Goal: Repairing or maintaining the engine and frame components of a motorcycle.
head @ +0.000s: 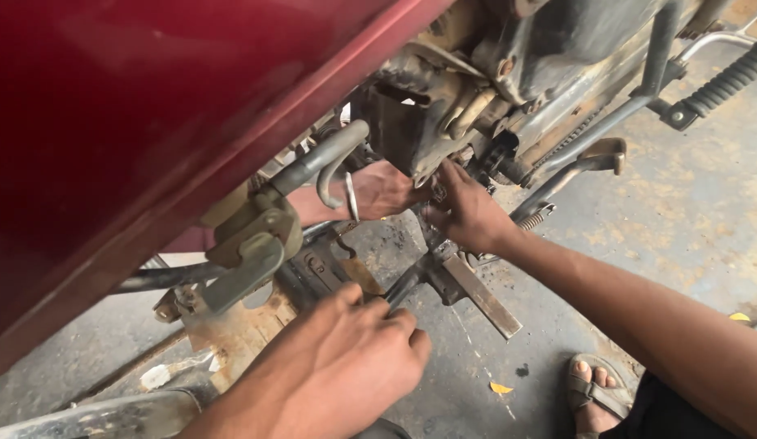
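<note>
From the head camera, the person is crouching beside a motorcycle with a dark red body panel (pixel 151 106) filling the upper left. Their left hand (pixel 346 370) is clenching around the end of a dark metal stand leg (pixel 404 284), apparently steadying it so the mechanism above does not shift. Their right hand (pixel 468 213) is reaching up under the engine casing (pixel 557 49), fingers pinching something small at the stand's pivot; what it is pinching is too hidden to tell. The flat rusty foot plate (pixel 484 299) of the stand is lying just below that hand, near the concrete floor (pixel 687 211).

A third hand (pixel 382 191), wearing a thin metal bangle, is coming in from the far side and belongs to another person; it is pressing against the same pivot area, seemingly bracing it.

A ribbed rubber footpeg (pixel 724 81) is sticking out at the upper right, and the person's sandalled foot (pixel 594 394) is resting on the floor below.
</note>
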